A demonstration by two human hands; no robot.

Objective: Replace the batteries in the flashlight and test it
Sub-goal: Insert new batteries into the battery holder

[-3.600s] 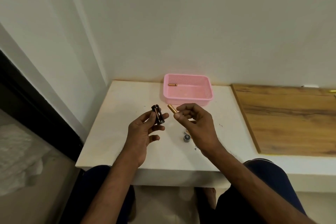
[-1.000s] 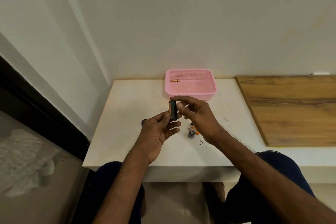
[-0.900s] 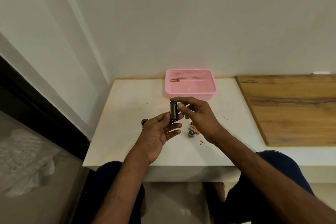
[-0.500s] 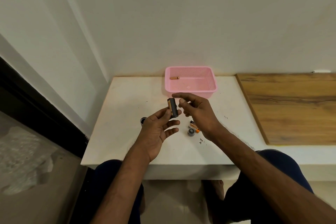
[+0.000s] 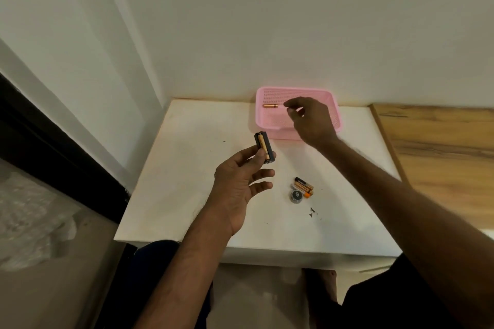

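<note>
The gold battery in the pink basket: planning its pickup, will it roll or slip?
Likely rolls if nudged: the battery is a small cylinder lying on its side. Its smooth shell may slip. The basket wall should stop it.

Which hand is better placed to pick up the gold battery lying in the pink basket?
Right. The right hand hovers over the pink plastic basket, fingertips close to the gold battery; the left hand is busy holding the black battery holder.

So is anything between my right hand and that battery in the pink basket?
Nothing visible. The right hand is above the basket, its fingertips just right of the battery, with only bare basket floor between them.
</note>
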